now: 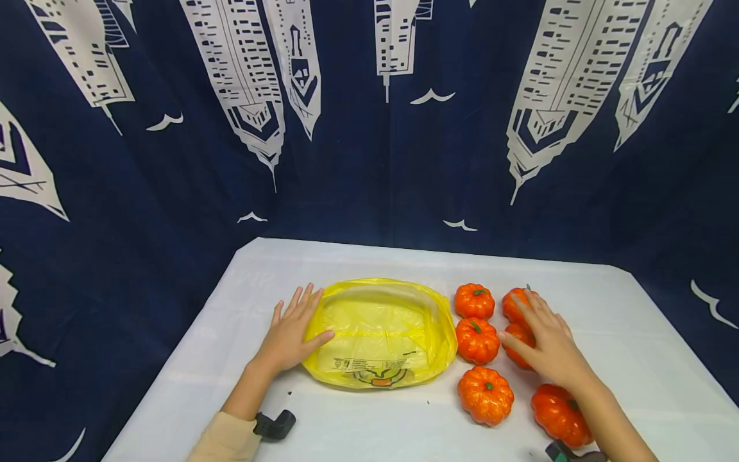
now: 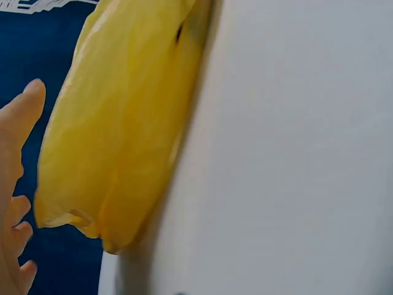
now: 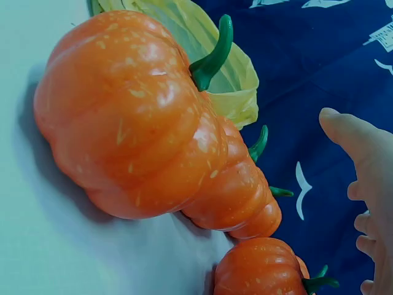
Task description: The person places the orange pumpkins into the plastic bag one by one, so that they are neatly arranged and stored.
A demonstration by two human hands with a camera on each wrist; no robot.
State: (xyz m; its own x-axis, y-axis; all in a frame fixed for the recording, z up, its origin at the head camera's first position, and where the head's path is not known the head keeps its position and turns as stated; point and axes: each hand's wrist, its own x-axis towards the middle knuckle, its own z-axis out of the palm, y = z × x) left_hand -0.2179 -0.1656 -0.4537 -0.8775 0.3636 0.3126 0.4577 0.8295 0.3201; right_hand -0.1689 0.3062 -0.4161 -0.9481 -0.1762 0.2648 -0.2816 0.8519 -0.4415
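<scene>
A yellow plastic bag stands on the white table with its mouth spread wide and printing visible inside. Beside its left rim my left hand is held with fingers straight and spread. In the left wrist view the bag's side stands near the thumb. To the right of the bag are several orange toy pumpkins with green stems, including a near one and a far one. My right hand hovers over the right-hand row, fingers spread and holding nothing, partly covering a pumpkin.
Another pumpkin sits beneath the right forearm. The white table carries a few dark specks. Behind it hangs a dark blue curtain printed with white buildings and birds. Black wrist devices are worn on both arms.
</scene>
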